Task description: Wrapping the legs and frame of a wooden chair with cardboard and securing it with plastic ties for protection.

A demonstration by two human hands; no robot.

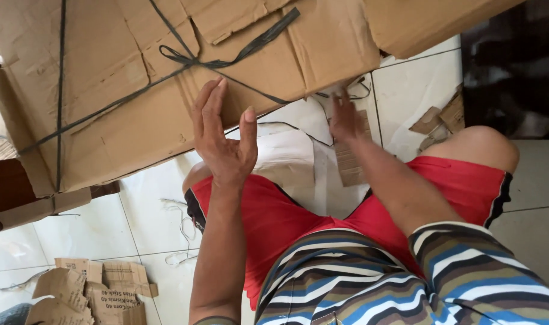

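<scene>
Tiled floor (93,232); tied cardboard bundle (130,90) touching left fingers (209,105).

A big stack of flattened brown cardboard (136,90) fills the far left, tied crosswise with dark strap knotted near its middle, its edges torn and creased, tilted up off the white tiles, near edge over the person's knees.

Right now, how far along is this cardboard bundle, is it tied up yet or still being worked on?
Dark strapping already crosses the flattened cardboard bundle and is knotted on top. In hand: the left hand is open beside its lower edge, and the right hand reaches under the edge. Left: loose cardboard scraps lie on the tiled floor.
</scene>
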